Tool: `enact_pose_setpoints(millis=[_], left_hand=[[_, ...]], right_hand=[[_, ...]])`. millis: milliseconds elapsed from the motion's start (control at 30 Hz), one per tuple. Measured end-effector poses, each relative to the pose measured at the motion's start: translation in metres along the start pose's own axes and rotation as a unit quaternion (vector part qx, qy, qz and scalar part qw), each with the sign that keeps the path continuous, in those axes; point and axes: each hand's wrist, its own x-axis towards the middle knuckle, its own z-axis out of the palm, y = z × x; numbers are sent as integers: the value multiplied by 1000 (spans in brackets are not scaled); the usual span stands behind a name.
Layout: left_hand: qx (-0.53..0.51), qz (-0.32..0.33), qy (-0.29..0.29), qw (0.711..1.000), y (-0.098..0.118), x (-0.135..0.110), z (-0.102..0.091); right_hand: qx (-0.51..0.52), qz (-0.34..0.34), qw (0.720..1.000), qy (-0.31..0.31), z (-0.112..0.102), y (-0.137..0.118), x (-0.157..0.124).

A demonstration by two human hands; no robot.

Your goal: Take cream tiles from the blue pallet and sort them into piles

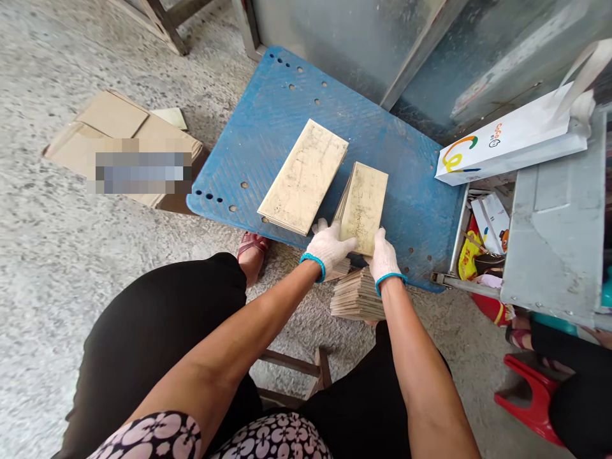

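Both my hands wear white knit gloves with blue cuffs. My left hand and my right hand are closed on the near end of a small stack of thin beige boards, tilted up on the blue perforated panel. A second flat stack of the same boards lies on the panel just to the left. More boards are piled on my right knee, under my right wrist.
A flattened cardboard box lies on the concrete floor at left. A white paper bag rests on a grey metal box at right. A red plastic stool and another person's leg are at far right. Metal sheeting stands behind the panel.
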Motion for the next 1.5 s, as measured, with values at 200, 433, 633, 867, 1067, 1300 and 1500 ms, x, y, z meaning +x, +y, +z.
enact_pose_setpoints(millis=[200, 433, 633, 867, 1067, 1300, 1500], left_hand=[[65, -5, 3, 998, 5, -1, -2], [58, 22, -12, 998, 6, -2, -4], [58, -11, 0, 998, 12, -6, -9], [59, -24, 18, 998, 14, -6, -10], [25, -47, 28, 998, 15, -9, -17], [-123, -68, 24, 990, 2, -11, -24], [-428, 7, -156, 890, 8, -20, -15]], right_hand=[[63, 83, 993, 46, 2, -9, -5], [57, 127, 988, 65, 1, -21, 1], [68, 149, 986, 25, 6, -29, 1], [50, 84, 995, 21, 12, -15, 5], [-34, 8, 998, 60, 8, -15, 0], [1, 5, 1000, 17, -13, -36, -33], [41, 37, 998, 5, -40, -38, -74]])
